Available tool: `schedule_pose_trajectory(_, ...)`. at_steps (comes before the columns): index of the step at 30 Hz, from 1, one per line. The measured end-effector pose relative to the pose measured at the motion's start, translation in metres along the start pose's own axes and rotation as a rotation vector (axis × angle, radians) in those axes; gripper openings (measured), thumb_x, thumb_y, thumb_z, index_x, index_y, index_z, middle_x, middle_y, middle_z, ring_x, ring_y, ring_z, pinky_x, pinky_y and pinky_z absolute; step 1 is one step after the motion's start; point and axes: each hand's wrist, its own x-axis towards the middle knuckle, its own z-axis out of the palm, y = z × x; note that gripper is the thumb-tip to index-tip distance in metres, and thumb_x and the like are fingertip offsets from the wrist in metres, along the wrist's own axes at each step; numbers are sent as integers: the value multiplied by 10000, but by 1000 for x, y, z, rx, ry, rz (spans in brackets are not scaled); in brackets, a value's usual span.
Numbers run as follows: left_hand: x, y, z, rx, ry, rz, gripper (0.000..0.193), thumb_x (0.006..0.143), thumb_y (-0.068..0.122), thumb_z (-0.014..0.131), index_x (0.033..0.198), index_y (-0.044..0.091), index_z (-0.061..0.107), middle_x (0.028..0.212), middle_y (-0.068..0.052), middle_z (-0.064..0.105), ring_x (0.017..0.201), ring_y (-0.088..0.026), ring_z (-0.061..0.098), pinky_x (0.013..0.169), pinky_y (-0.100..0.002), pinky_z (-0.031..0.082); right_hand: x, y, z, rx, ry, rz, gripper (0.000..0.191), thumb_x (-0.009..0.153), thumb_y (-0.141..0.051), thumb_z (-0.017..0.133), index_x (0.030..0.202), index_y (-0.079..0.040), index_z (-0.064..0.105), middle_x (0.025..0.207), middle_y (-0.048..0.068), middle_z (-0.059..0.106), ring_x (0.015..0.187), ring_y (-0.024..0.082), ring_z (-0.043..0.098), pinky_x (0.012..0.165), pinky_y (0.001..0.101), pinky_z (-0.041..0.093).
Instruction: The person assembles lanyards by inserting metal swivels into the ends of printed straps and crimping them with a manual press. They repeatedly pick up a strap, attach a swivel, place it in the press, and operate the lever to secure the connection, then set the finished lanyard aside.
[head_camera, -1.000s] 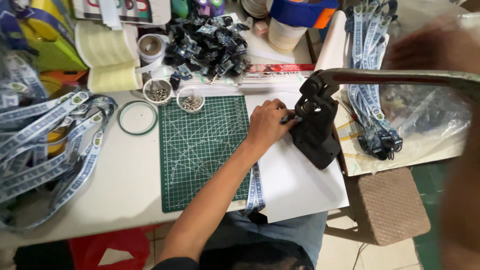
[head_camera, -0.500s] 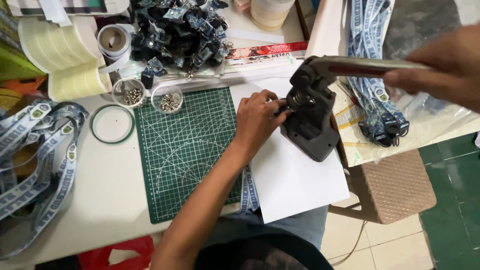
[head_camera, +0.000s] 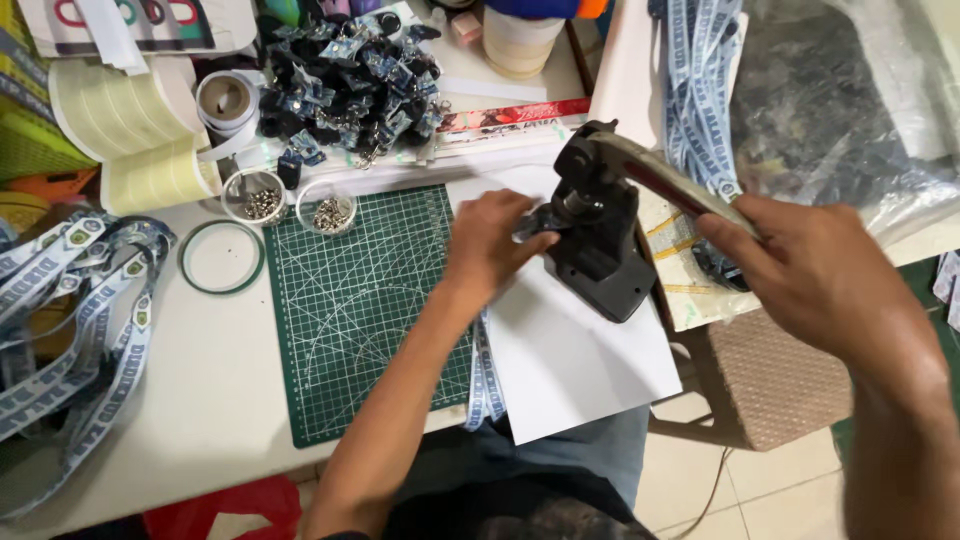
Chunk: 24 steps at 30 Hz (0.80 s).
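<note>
Lanyard (head_camera: 486, 375) end hidden under left hand (head_camera: 492, 245), press (head_camera: 597, 235)

I am at a small craft workshop where lanyards get assembled. My white table (head_camera: 150, 400) carries a green gridded cutting mat (head_camera: 370, 320), a black lever hand press (head_camera: 600, 250) standing on a white paper sheet (head_camera: 580, 370), two small round clear cups of metal rivets (head_camera: 290, 205), and cream rolls of tape (head_camera: 130, 140). Blue-and-white printed lanyard straps (head_camera: 70, 320) lie heaped at my left, with a pile of dark metal clips (head_camera: 350, 80) behind the mat.
</note>
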Motion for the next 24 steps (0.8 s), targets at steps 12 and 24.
schedule_pose_trajectory(12,50,168,66,-345,48,474,783,843,801,545,1274,162,679,1038,-40,665,918,-187,677,829,-323,504,1,19,24,84,181,-241,364,1004,-419,611,1021,-67,702,588,139,636,501,276,593,496,420,464)
schedule_pose_trajectory(24,40,132,107,-517,68,632,650,1032,683,346,1402,189,548,1010,-40,594,854,-236,640,824,-347,551,4,46,42,25,230,-385,349,976,-406,617,1151,-106,656,684,107,679,588,237,657,559,359,511)
